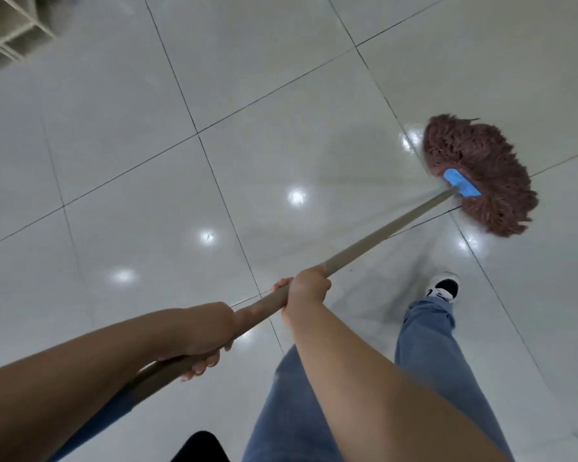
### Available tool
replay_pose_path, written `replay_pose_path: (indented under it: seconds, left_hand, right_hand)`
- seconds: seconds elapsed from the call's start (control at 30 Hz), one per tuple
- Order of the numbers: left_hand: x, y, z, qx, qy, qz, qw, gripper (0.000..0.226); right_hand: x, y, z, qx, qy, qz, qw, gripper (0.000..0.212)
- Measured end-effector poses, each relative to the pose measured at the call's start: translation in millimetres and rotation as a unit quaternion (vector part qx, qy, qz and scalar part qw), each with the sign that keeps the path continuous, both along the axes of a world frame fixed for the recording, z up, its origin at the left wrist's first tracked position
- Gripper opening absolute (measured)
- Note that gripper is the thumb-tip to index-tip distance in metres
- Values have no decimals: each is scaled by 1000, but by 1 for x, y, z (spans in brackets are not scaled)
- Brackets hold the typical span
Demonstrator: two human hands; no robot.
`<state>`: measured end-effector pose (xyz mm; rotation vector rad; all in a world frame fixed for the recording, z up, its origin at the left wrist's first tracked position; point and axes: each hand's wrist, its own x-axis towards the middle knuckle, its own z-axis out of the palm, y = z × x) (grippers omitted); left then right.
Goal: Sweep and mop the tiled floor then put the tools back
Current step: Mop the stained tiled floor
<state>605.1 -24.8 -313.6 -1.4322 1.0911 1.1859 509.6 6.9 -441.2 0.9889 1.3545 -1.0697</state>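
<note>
One mop point(474, 175) is worked across the glossy tiled floor point(114, 161), its reddish-brown string head spread flat at the right of the frame around a blue clamp point(462, 183). The beige handle point(391, 228) runs down toward the lower left and is clasped by two hands: the right hand point(306, 290) is wrapped round it at centre, the left hand point(204, 338) is curled round it lower down. Mopping appears to be under way; the step is likely best done with the head kept flat and strokes overlapped, the damp tiles being avoided underfoot. One white-and-black shoe point(442, 286) is seen at lower right, and one pale lattice frame point(10, 31) at upper left.
</note>
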Motion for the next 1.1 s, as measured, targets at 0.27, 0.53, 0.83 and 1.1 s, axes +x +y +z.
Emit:
replay_pose_path:
  seconds: [0.27,0.53,0.83,1.1]
  left_hand:
    - [-196,7,-49,-17,15,-16,1000,27]
    - [-437,-4,-89,5,48,82,995,30]
    - [-608,-62,-123,-31,138,123,982,55]
    - [-793,-138,-113,23,108,207,972,58]
  right_hand:
    - [-208,3,-24,-22,31,36,999,29]
    - [-459,-21,-55,-13,52,67,996,28]
    - [-644,-94,-78,-10,80,129,988,37]
    - [-822,-166,-81,-6,127,185,975,31]
